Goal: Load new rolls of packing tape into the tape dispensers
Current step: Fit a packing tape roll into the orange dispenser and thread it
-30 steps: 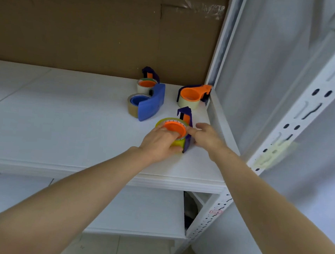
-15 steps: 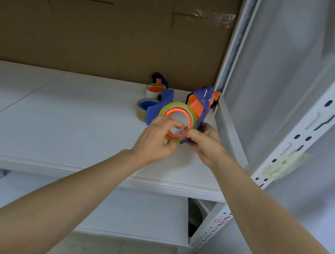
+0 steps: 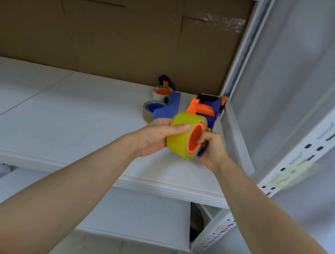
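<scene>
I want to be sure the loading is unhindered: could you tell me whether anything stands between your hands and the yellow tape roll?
Nothing visible does: the left hand grips the yellow tape roll directly, and the right hand holds the dispenser at its orange hub.

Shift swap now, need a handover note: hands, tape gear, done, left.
Left grip: holds the yellow roll by its outside.
Right grip: holds the purple dispenser, fingers at its orange hub.
Both held above the shelf.
Done: roll is on the hub.
Left: threading not visible, check it; blue dispenser and rear dispenser lie on the shelf, each with a roll.
</scene>
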Demonstrator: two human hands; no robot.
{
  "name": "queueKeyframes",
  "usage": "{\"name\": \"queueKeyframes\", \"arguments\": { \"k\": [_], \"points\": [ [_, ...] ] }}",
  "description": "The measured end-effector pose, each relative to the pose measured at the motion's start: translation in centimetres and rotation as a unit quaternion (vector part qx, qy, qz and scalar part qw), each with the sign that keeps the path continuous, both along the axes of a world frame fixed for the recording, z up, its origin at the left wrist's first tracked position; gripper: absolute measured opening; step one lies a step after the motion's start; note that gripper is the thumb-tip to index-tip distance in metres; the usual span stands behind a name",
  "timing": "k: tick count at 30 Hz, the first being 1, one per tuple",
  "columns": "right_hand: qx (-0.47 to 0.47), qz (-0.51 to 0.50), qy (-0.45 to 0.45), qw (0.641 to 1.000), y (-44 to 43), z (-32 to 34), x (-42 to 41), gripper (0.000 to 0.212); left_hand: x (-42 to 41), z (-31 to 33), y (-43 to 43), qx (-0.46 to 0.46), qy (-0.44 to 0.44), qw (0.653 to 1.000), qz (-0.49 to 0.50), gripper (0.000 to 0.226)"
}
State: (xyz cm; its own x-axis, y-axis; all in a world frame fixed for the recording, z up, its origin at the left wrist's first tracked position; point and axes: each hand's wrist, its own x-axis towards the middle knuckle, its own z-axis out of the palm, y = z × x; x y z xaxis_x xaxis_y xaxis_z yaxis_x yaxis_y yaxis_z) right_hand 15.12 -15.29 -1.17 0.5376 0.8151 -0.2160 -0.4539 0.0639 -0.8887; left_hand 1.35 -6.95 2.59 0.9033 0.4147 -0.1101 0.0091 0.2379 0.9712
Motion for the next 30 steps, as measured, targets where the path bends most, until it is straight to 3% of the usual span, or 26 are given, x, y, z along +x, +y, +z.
{"name": "queueKeyframes", "arguments": {
  "k": [4,6,7,10,12,19,26,30],
  "points": [
    [-0.085,-0.059,-0.131,0.986,0.8,0.6,0.0,0.031,1.0,-1.2,-0.5,0.095,0.023,0.994,0.058,0.037],
    [-0.125,-0.134,-0.175,0.967,0.7,0.7,0.5,0.023,1.2,-1.8,-0.4,0.092,0.013,0.992,0.090,0.037],
    [-0.133,-0.140,-0.171,0.966,0.5,0.8,0.6,0.018,1.3,-2.1,-0.3,0.090,0.006,0.991,0.101,0.036],
    [-0.135,-0.037,-0.166,0.976,0.1,1.5,-0.1,0.039,1.3,-3.0,-0.3,0.093,-0.001,0.990,0.109,0.042],
    [-0.112,-0.005,-0.182,0.977,0.2,1.4,-0.7,0.037,1.3,-3.5,-0.5,0.093,0.003,0.990,0.105,0.046],
    [-0.066,-0.028,-0.220,0.973,0.2,0.3,-1.1,0.017,1.8,-3.9,-0.9,0.021,0.019,0.989,0.143,0.030],
    [-0.029,0.008,-0.267,0.963,-0.1,-0.1,-1.5,0.025,2.1,-4.1,-0.6,0.010,0.000,0.989,0.150,0.020],
    [-0.061,0.020,-0.214,0.975,0.0,0.5,-1.2,0.028,2.3,-3.9,-0.2,-0.008,-0.004,0.988,0.156,0.020]
  ]
}}
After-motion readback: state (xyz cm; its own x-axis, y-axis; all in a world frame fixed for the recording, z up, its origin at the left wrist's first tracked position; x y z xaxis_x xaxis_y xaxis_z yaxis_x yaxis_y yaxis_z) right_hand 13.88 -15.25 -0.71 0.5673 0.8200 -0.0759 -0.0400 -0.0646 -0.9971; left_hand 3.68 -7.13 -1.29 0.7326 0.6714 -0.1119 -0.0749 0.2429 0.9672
